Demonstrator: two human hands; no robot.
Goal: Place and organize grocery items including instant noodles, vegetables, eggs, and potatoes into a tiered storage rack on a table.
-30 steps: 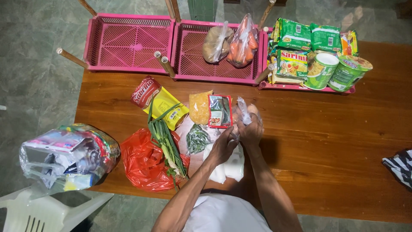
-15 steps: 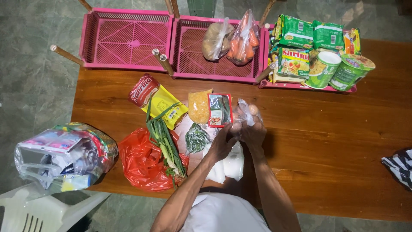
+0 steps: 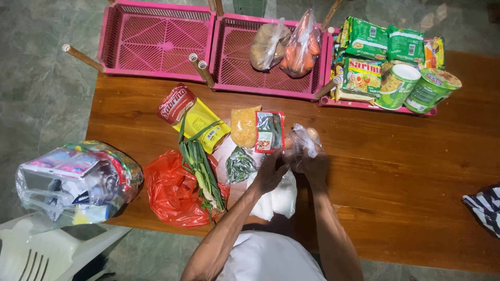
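Both my hands hold a clear plastic bag of eggs [image 3: 302,140] over the wooden table [image 3: 396,177]. My left hand [image 3: 271,171] grips its left side and my right hand [image 3: 314,167] its right side. Just beyond lie a small red-and-clear packet [image 3: 270,131] and a bag of yellow powder [image 3: 244,126]. A bag of green chillies [image 3: 239,164] sits left of my left hand. A white bag [image 3: 276,200] lies under my wrists.
Green onions [image 3: 200,164] lie across a red plastic bag [image 3: 169,190]. A yellow pouch [image 3: 200,120] and red packet [image 3: 176,103] lie nearby. Pink baskets [image 3: 156,39] stand at the back, one with bagged carrots [image 3: 302,47], one with noodle packs and cups [image 3: 396,83]. A full clear bag [image 3: 78,179] rests at the left edge.
My hands with the egg bag stay in about the same spot; they shift the bag slightly. The view has tilted a little.
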